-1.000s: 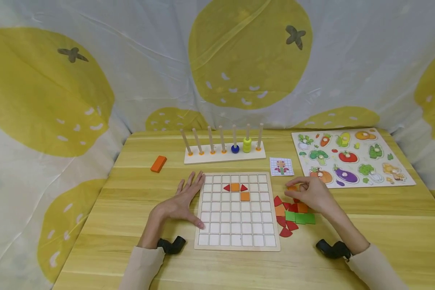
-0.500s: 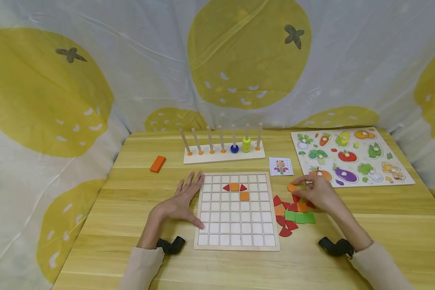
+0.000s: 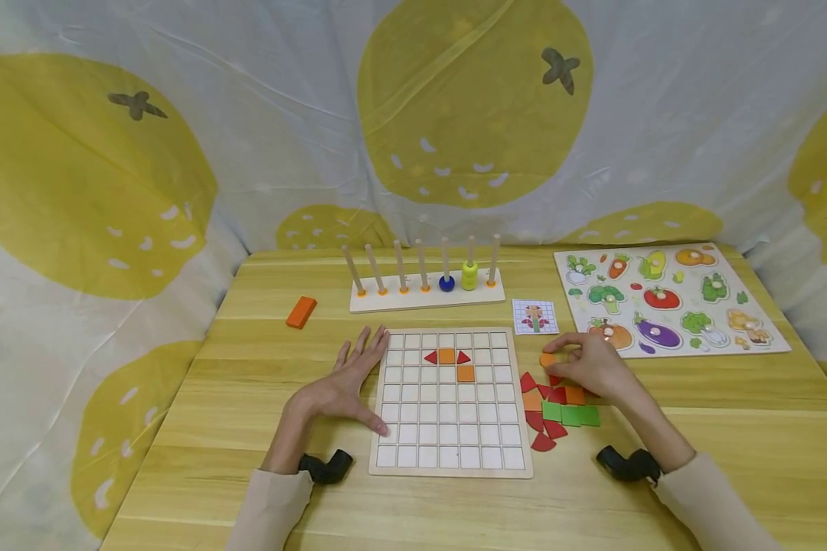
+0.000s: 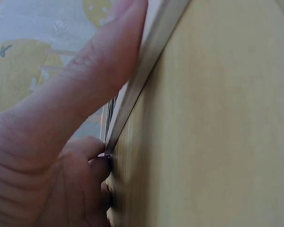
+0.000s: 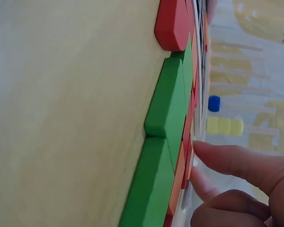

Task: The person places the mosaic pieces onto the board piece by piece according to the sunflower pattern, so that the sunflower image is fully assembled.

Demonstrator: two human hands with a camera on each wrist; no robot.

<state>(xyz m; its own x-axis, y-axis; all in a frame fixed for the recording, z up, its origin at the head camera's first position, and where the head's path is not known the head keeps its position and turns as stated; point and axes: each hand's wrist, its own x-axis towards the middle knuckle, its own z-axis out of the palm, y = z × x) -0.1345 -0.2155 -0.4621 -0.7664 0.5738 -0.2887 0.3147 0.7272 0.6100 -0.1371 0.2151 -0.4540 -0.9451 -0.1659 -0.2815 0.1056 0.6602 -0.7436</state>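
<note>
My left hand [image 3: 341,390] lies spread along the left edge of the wooden grid board [image 3: 427,471], its thumb resting on the rim. In the left wrist view the thumb [image 4: 75,85] covers part of the board's edge. Two orange squares and two red triangles [image 3: 431,357] sit in the upper cells. Right of the board, my right hand [image 3: 590,364] pinches a rounded orange piece [image 3: 547,359] between thumb and index finger. Just below are red pieces [image 3: 543,442], orange pieces and green squares [image 3: 570,415]. The right wrist view shows the thumb [image 5: 236,161] low over this pile.
A pattern card [image 3: 534,316] lies above the pile. Behind the board stands a peg rack [image 3: 427,299] with a blue bead and yellow-green beads. A vegetable puzzle board [image 3: 668,306] is at the back right, and an orange block [image 3: 301,312] lies at the left.
My right hand first shifts slightly right, then back left, and the orange piece now sits a little further left, nearer the board. My left hand stays in place.
</note>
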